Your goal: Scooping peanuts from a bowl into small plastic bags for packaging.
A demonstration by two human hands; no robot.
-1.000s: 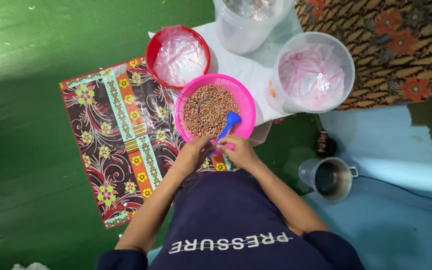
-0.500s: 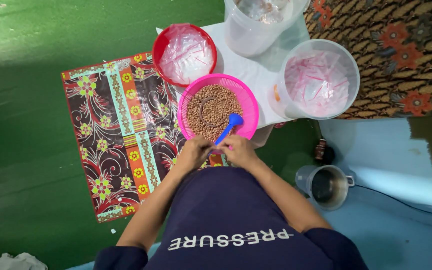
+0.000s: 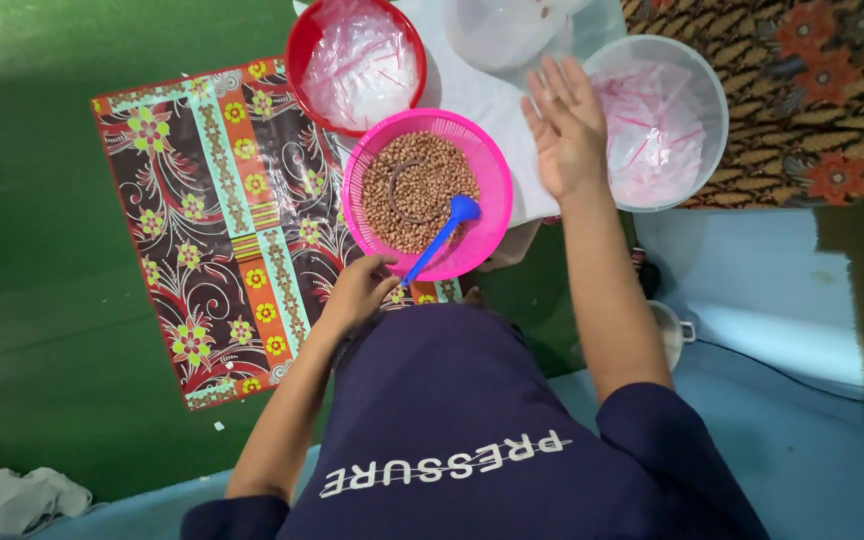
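A pink basket (image 3: 493,176) full of brown beans (image 3: 414,178) stands in front of me, with a blue spoon (image 3: 444,232) lying in it, handle toward me. My left hand (image 3: 357,291) is curled at the basket's near rim, right beside the end of the spoon's handle; what it holds is hidden. My right hand (image 3: 564,126) is open, fingers spread, and hovers between the basket and a clear bucket (image 3: 718,131) holding small plastic bags. It holds nothing.
A red bowl (image 3: 298,62) of plastic bags and another clear tub (image 3: 508,32) stand behind the basket. A patterned mat (image 3: 202,200) lies on the green floor at left. A metal pot (image 3: 676,330) sits by my right arm, and white cloth (image 3: 22,499) lies at the lower left.
My right hand has left the basket's near rim and reached up and right toward the clear bucket, opening flat. My left hand stays by the spoon's handle.
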